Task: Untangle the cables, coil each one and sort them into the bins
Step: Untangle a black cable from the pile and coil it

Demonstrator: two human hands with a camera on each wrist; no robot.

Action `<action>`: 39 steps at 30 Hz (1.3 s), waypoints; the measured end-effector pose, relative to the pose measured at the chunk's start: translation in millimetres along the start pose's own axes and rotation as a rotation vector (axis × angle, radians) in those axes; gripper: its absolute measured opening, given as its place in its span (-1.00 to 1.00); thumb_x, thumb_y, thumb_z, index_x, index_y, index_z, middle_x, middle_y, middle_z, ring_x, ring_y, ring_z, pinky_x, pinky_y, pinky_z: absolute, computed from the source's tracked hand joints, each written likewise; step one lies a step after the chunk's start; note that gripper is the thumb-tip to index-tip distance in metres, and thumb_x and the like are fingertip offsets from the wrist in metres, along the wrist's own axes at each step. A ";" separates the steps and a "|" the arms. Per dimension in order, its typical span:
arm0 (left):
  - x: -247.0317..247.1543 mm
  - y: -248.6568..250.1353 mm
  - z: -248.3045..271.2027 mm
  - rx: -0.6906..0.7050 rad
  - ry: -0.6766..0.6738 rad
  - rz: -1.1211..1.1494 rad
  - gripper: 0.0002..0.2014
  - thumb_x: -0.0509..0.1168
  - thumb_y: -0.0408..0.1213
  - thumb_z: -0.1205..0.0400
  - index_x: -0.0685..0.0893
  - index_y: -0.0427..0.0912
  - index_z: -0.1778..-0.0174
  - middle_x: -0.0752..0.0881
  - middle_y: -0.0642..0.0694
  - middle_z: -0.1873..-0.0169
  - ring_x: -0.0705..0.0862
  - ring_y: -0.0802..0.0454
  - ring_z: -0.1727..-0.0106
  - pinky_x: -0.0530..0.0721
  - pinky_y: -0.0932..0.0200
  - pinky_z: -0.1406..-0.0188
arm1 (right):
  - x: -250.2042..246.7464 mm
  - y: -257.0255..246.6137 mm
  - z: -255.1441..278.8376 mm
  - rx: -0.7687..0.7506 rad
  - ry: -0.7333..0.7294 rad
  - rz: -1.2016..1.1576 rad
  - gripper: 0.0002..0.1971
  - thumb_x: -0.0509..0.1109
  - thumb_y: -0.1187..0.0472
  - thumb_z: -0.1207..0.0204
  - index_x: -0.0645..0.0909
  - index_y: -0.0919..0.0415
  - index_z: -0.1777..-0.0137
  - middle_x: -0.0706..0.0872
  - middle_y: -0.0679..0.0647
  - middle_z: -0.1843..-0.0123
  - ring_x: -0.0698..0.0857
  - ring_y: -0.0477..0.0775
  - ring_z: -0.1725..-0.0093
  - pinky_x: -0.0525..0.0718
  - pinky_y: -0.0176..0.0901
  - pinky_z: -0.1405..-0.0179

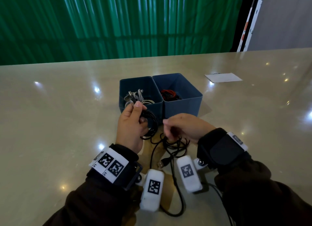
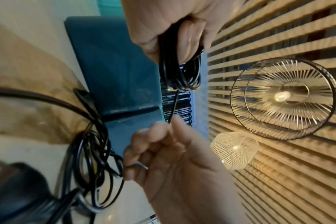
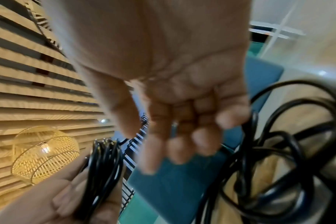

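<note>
Black cable coil [image 1: 151,122], gripped in left hand [image 1: 130,124], just near of the left bin [image 1: 157,107]. Right hand [image 1: 183,127], fingers curled, pinches a thin cable end above the loose black cables [image 1: 175,144] on the table [image 1: 59,116]. Right bin [image 1: 182,105] holds red and black cables.

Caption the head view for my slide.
Left hand holds a black coil; right hand works loose cables before two bins.
</note>
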State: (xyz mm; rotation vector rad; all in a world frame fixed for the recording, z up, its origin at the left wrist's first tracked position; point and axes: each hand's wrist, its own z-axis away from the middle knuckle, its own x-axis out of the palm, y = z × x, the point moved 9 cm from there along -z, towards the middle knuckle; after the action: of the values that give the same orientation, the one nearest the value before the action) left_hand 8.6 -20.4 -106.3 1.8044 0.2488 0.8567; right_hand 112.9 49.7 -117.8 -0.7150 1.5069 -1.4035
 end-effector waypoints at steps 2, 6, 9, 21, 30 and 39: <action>-6.1 3.1 -3.1 -0.001 0.035 0.097 -0.72 0.05 -0.21 -0.76 0.48 -0.19 0.25 0.36 0.03 0.63 0.22 0.22 0.71 0.15 0.41 0.77 | -6.4 3.8 1.1 0.062 0.025 0.267 -0.64 0.20 0.13 -0.67 0.69 0.19 0.30 0.65 0.07 0.35 0.55 0.03 0.29 0.49 -0.25 0.27; -10.9 0.9 -4.2 -0.010 0.080 0.171 -0.71 0.03 -0.19 -0.77 0.47 -0.18 0.25 0.36 0.02 0.63 0.27 0.20 0.68 0.23 0.36 0.72 | -10.2 0.4 -1.5 0.026 0.112 0.231 -0.73 0.18 0.11 -0.69 0.53 0.05 -0.33 0.69 -0.04 0.12 0.62 -0.07 0.20 0.55 -0.26 0.26; -8.4 -3.3 -3.6 -0.009 0.068 0.156 -0.69 0.01 -0.17 -0.78 0.46 -0.18 0.24 0.38 0.02 0.62 0.32 0.16 0.63 0.37 0.30 0.64 | -9.7 -12.8 1.1 -0.136 0.147 -0.094 -0.68 0.12 0.22 -0.71 0.40 -0.02 -0.42 0.66 0.06 0.06 0.60 -0.04 0.28 0.50 -0.24 0.41; -12.9 -8.8 -0.4 -0.045 0.139 -0.179 -0.68 0.02 -0.14 -0.77 0.49 -0.15 0.26 0.38 -0.09 0.52 0.32 0.14 0.60 0.29 0.30 0.66 | 1.9 -47.8 13.9 -0.546 0.157 -0.187 -0.63 0.03 0.00 -0.65 0.60 0.02 -0.26 0.75 0.03 0.22 0.49 -0.03 0.42 0.42 -0.29 0.53; 6.4 -3.8 7.3 0.041 0.035 -0.191 -0.72 -0.02 -0.21 -0.79 0.43 -0.15 0.22 0.38 -0.03 0.49 0.33 0.22 0.59 0.32 0.35 0.64 | 3.9 -52.8 18.2 -0.626 0.269 0.068 -0.38 -0.08 -0.12 -0.66 0.59 0.43 -0.08 0.67 -0.19 0.09 0.61 -0.32 0.09 0.45 -0.56 0.03; 13.0 -3.1 10.5 0.045 -0.038 -0.025 -0.74 -0.01 -0.18 -0.77 0.44 -0.18 0.18 0.55 0.03 0.47 0.52 0.20 0.49 0.49 0.34 0.57 | 2.8 -40.6 8.0 -0.564 0.302 0.099 -0.59 0.26 -0.19 -0.44 0.47 0.18 0.35 0.46 -0.02 0.01 0.50 -0.22 0.06 0.48 -0.45 -0.01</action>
State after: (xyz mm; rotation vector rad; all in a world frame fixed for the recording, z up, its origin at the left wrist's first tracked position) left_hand 25.5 -19.8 -105.2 1.8537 0.2677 0.8046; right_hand 112.0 36.5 -78.5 -0.7698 2.1875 -1.0438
